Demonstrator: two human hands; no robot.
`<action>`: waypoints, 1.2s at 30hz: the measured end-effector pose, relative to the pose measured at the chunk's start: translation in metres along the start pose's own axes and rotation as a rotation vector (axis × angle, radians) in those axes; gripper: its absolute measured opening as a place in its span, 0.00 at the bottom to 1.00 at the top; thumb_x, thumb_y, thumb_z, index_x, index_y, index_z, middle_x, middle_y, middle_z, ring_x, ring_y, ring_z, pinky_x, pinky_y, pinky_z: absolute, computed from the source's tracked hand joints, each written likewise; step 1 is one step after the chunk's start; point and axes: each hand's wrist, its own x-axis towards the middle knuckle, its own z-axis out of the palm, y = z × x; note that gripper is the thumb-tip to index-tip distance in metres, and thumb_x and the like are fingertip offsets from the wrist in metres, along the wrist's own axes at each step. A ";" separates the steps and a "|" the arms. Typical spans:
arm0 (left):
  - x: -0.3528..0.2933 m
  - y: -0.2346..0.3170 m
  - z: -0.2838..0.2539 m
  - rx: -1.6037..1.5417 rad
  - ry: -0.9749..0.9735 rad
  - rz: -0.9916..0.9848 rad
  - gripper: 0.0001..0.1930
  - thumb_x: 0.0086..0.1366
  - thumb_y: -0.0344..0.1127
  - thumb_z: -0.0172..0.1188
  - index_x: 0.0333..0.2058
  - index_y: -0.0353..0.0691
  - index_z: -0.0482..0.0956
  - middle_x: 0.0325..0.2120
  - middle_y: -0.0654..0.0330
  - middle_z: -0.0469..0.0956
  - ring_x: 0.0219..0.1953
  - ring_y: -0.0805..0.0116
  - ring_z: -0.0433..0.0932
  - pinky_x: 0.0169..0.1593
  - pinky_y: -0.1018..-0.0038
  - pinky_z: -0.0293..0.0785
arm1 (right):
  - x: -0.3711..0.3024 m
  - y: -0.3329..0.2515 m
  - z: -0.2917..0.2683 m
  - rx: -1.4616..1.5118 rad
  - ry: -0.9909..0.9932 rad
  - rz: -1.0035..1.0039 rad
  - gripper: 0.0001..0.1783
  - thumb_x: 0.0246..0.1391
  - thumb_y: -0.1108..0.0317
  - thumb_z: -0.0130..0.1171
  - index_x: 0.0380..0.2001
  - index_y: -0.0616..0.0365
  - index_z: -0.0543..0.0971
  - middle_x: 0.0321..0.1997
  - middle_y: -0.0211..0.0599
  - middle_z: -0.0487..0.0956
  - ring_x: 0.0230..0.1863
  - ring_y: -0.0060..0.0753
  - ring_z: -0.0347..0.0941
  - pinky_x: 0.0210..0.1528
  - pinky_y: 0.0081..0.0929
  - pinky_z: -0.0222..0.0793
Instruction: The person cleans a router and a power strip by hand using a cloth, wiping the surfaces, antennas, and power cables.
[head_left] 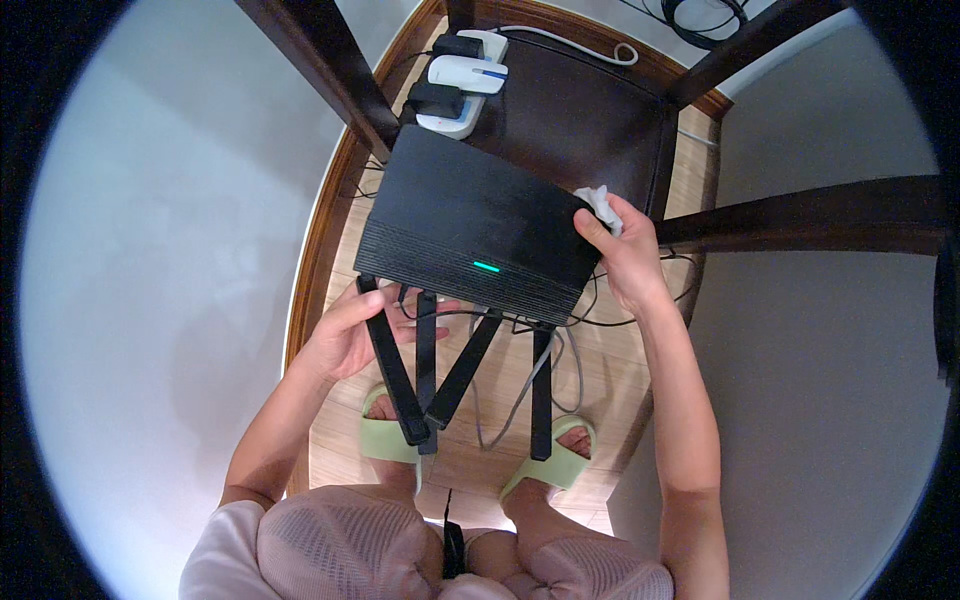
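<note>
A black router (470, 210) with a lit green light and several black antennas is held up in front of me, its antennas pointing toward my body. My left hand (345, 335) grips it at the near left corner, thumb on the base of the leftmost antenna (395, 370) and fingers spread beneath. At the right corner my right hand (628, 250) pinches a crumpled white tissue (600, 207) against the router's edge, thumb on top. Cables run from the router's near side, among them a grey cable (515, 415) that hangs in a loop.
A dark chair seat (575, 115) lies beyond the router, with a white power strip (450, 122) carrying black plugs on its left side. Dark wooden legs (330, 70) and a rail (800, 215) frame the space. Walls stand left and right; my green slippers (560, 465) are below.
</note>
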 end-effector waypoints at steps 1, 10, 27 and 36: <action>0.002 0.002 -0.001 0.002 0.002 0.002 0.34 0.68 0.41 0.58 0.65 0.30 0.55 0.57 0.40 0.69 0.62 0.34 0.67 0.64 0.40 0.66 | -0.001 0.000 -0.001 -0.141 -0.004 -0.036 0.18 0.59 0.65 0.66 0.49 0.62 0.79 0.43 0.28 0.81 0.43 0.19 0.72 0.48 0.22 0.68; 0.012 0.004 0.017 0.277 0.178 -0.010 0.29 0.72 0.49 0.53 0.60 0.31 0.61 0.52 0.44 0.74 0.49 0.48 0.80 0.55 0.48 0.78 | -0.020 -0.012 0.045 -1.050 -0.071 -0.438 0.19 0.66 0.59 0.47 0.50 0.63 0.71 0.40 0.57 0.78 0.44 0.60 0.72 0.51 0.53 0.64; 0.008 0.033 0.014 0.295 0.314 0.108 0.30 0.72 0.56 0.47 0.54 0.30 0.70 0.47 0.46 0.80 0.43 0.46 0.83 0.50 0.54 0.80 | -0.049 0.041 0.037 -1.063 -0.122 -0.777 0.27 0.56 0.66 0.61 0.60 0.57 0.74 0.70 0.41 0.66 0.72 0.49 0.60 0.72 0.49 0.55; 0.012 0.001 0.025 0.294 0.244 0.010 0.29 0.72 0.52 0.50 0.56 0.28 0.67 0.47 0.46 0.79 0.46 0.51 0.82 0.51 0.54 0.81 | -0.010 -0.004 0.125 -0.854 -0.202 -1.039 0.24 0.56 0.66 0.62 0.57 0.54 0.77 0.67 0.40 0.71 0.68 0.46 0.65 0.70 0.48 0.58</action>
